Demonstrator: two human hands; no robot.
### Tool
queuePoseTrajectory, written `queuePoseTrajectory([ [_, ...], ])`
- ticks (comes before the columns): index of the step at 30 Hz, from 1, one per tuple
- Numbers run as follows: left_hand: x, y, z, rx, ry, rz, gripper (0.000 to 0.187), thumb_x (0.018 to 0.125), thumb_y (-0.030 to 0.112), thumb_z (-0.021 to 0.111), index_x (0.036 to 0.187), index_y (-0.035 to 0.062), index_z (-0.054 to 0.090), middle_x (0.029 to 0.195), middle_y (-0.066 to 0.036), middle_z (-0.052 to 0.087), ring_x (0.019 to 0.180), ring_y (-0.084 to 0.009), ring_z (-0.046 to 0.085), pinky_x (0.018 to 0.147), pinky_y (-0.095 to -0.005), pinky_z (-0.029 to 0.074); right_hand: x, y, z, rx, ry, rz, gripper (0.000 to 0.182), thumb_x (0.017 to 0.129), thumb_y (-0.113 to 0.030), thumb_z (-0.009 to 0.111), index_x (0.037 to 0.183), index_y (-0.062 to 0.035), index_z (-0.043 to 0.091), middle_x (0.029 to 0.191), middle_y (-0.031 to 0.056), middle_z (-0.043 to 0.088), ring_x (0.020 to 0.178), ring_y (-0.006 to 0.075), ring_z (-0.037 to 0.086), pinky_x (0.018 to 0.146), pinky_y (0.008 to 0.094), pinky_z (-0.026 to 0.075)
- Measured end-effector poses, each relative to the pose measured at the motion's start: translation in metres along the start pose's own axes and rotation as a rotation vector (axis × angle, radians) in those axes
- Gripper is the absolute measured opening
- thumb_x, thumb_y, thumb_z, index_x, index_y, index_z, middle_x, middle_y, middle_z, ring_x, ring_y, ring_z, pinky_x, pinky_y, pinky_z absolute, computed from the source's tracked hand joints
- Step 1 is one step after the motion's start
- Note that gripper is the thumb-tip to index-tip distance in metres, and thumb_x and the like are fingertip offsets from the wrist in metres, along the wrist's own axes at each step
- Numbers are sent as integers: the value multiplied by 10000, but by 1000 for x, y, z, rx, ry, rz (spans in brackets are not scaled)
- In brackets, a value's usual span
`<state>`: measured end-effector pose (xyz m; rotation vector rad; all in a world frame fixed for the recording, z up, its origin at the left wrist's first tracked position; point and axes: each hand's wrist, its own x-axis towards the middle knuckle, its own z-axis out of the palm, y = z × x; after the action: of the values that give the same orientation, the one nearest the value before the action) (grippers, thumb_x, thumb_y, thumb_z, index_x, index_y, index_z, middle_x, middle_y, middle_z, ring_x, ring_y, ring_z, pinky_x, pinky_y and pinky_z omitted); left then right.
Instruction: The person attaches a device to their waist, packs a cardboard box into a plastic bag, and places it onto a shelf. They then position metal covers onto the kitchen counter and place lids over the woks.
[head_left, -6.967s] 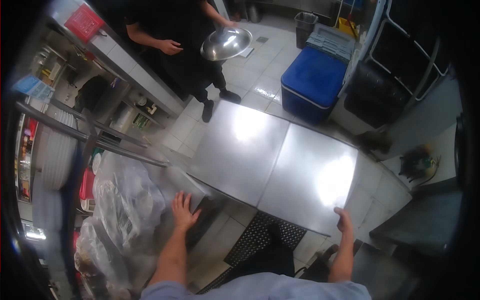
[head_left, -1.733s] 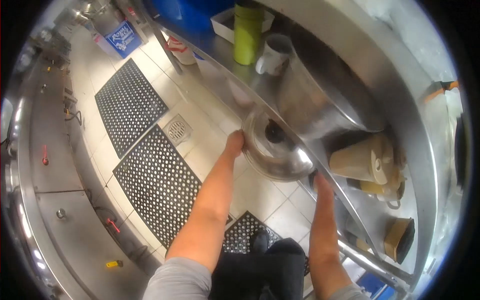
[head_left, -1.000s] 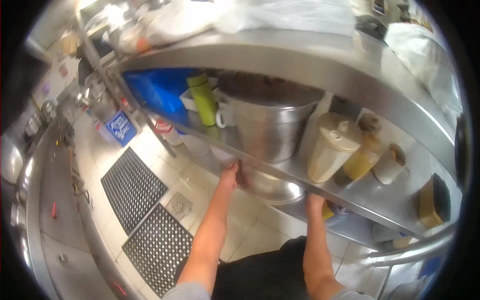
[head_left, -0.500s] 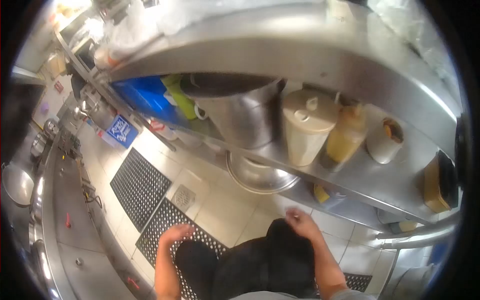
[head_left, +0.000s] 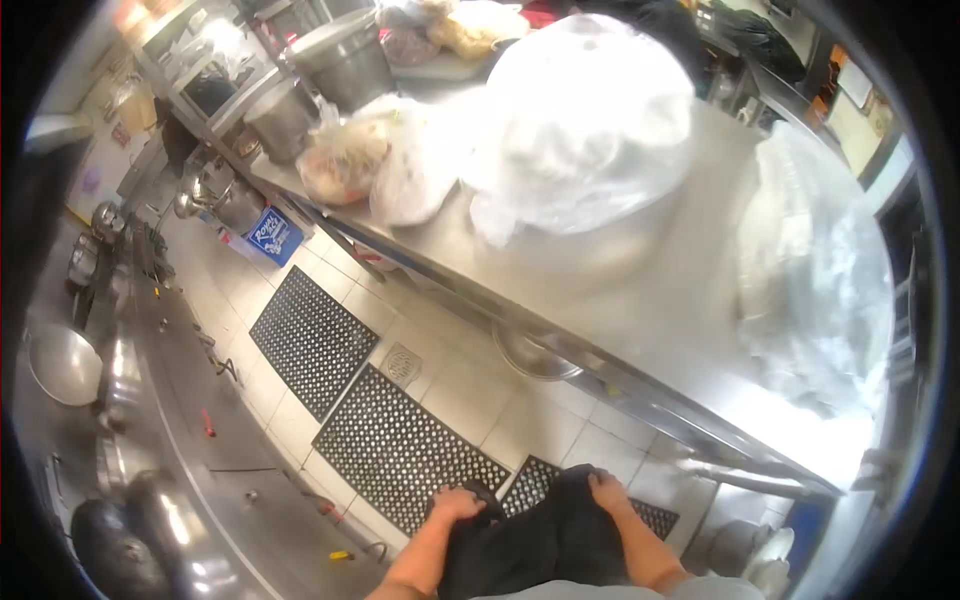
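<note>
My left hand (head_left: pixel 457 502) lies low in the head view against my left thigh, with its fingers stretched forward and nothing held. My right hand (head_left: pixel 606 489) rests at the outer side of my right knee; its fingers are loosely bent, partly out of sight, and I see no object in them. Black trousers (head_left: pixel 535 540) fill the space between the two hands. Beneath them are black perforated rubber mats (head_left: pixel 400 450) on a pale tiled floor. Both hands are well below the steel table's front edge (head_left: pixel 600 365).
On the steel table (head_left: pixel 630 290) sit a large white plastic bag (head_left: pixel 595 120), filled clear bags (head_left: pixel 345 160), a steel pot (head_left: pixel 345 60) and plastic sheeting (head_left: pixel 815 270). To the left runs a steel cooking counter (head_left: pixel 215 490) with woks (head_left: pixel 65 365). A blue box (head_left: pixel 275 235) stands on the floor.
My view has risen from the under-table shelf to the tabletop and its bags. Both hands appear lower in view, and my left hand has come closer to my thigh.
</note>
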<state>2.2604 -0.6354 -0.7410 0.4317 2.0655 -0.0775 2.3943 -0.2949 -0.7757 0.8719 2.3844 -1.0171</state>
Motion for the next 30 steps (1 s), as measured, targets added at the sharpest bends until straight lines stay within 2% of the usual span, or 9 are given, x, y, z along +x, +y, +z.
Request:
queuePoseTrajectory([
  [8, -131, 65, 16, -943, -224, 219, 443, 971, 402, 500, 1149, 27, 656, 1057, -89, 694, 991, -218, 629, 872, -336, 470, -190, 59, -30, -116, -97, 75, 307, 829, -287, 538, 1017, -104, 698, 1004, 189, 687, 963, 367, 655, 895, 464, 503],
  [12, -132, 57, -23, -779, -317, 59, 347, 965, 328, 524, 1053, 22, 662, 993, -72, 675, 824, -162, 603, 708, -317, 483, -250, 87, -24, 152, 316, 68, 334, 836, -379, 585, 886, -78, 719, 912, 183, 692, 888, 380, 661, 813, 464, 523],
  [16, -90, 29, -62, -361, -520, 65, 343, 931, 298, 522, 951, -10, 670, 799, -88, 683, 707, -186, 611, 637, -341, 478, -359, 41, -79, 530, 600, 603, 356, 843, -383, 589, 843, -54, 726, 872, 197, 695, 845, 379, 666, 797, 454, 527],
  [18, -97, 39, -104, 34, -466, 654, 354, 932, 299, 515, 916, -18, 671, 743, -94, 675, 680, -209, 613, 622, -349, 476, -401, 56, -68, 628, 677, 735, 338, 841, -366, 602, 891, -56, 730, 886, 195, 695, 876, 375, 662, 826, 445, 520],
  [21, -134, 115, -137, 275, -405, 623, 377, 938, 313, 506, 948, -33, 659, 804, -122, 688, 710, -241, 626, 642, -370, 496, -458, 80, -43, 721, 876, 948, 289, 849, -310, 576, 892, -61, 716, 810, 136, 704, 798, 280, 684, 745, 411, 537],
  [23, -99, 147, -135, -38, -440, 168, 397, 945, 308, 505, 1077, -52, 606, 1003, -171, 688, 807, -264, 645, 724, -389, 536, -490, 99, -33, 787, 1025, 1057, 289, 861, -304, 576, 915, -52, 708, 763, 128, 696, 759, 242, 684, 711, 398, 539],
  [25, -71, 204, -117, -296, -535, 250, 402, 960, 325, 509, 1130, -33, 572, 1050, -161, 672, 854, -269, 646, 775, -386, 539, -528, 114, -37, 1106, 1172, 1235, 385, 889, -357, 593, 1074, -27, 660, 877, 143, 700, 792, 242, 676, 695, 404, 540],
  [28, -140, 354, -86, -461, -535, 340, 369, 982, 364, 518, 1117, 22, 558, 1003, -118, 647, 911, -254, 636, 811, -367, 532, -568, 157, -43, 2020, 1700, 798, 687, 878, -518, 617, 1316, -9, 472, 1143, 173, 619, 944, 286, 630, 757, 436, 530],
  [30, -137, 458, -47, -502, -779, 462, 528, 978, 465, 505, 1268, 25, 467, 1320, -179, 535, 1187, -305, 548, 984, -423, 467, -577, 188, -56, 2218, 1957, 587, 783, 856, -582, 629, 1353, -16, 415, 1191, 168, 568, 968, 291, 597, 755, 433, 527],
])
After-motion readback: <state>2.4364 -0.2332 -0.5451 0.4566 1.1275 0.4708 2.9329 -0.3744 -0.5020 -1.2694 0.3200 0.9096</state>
